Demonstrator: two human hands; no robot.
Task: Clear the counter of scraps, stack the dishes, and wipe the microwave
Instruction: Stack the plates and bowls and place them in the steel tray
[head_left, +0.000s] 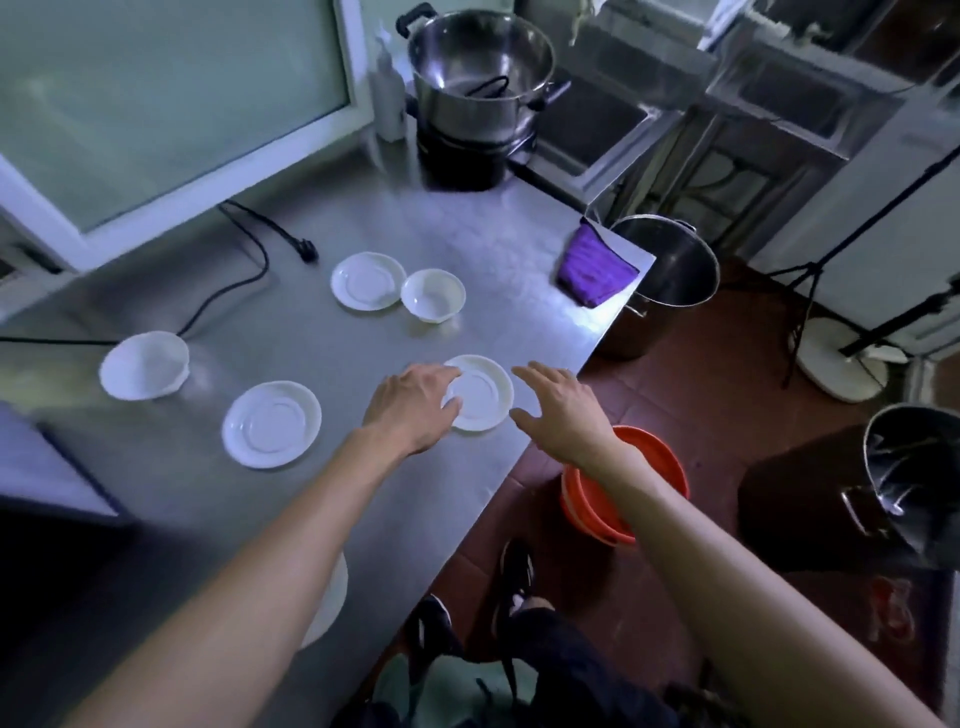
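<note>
Head view showing left hand (413, 402) touching saucer (480, 392) rim, right hand (558, 402) spreading empty beside it, risking nudging it off counter (467, 234) edge.

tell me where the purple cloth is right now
In the head view, the purple cloth lies at the counter's far right corner, beside the steel pot standing on the floor.

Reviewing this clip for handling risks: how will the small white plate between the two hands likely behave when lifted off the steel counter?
The plate looks rigid glazed ceramic, so probably stiff and breakable if dropped. It lies flat on the smooth counter near the edge, so it may slide before lifting. The left hand touches its rim; the right hand hovers beside it.
</note>
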